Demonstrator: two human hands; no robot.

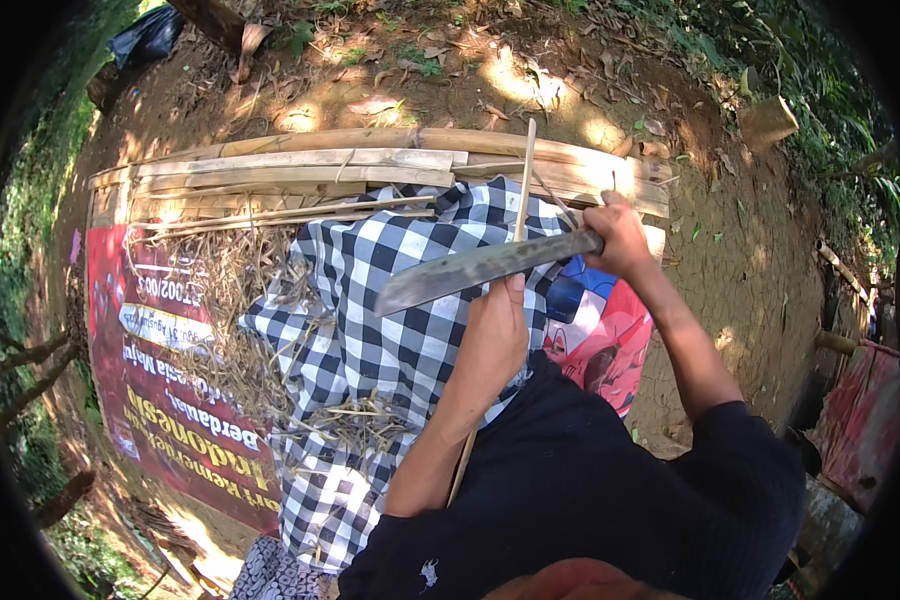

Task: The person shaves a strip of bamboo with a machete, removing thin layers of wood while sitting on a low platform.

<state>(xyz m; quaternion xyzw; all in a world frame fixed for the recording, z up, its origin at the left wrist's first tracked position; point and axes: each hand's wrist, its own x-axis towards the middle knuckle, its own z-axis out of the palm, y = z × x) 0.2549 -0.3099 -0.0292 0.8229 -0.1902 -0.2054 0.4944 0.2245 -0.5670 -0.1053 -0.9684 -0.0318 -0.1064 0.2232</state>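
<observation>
My left hand is closed around a long, thin bamboo strip. Its pale upper end points away from me, and the lower end runs back past my left forearm. In my right hand is a machete, gripped by the handle, most of which my fingers hide. The broad grey blade lies across the strip just beyond my left hand, its tip toward the left. A black-and-white checkered cloth is spread beneath both hands.
Bamboo slats edge the far side of a low platform covered by a red printed banner. Thin shavings and loose sticks lie on it. Beyond is dirt ground with leaves; a cut stump stands at far right.
</observation>
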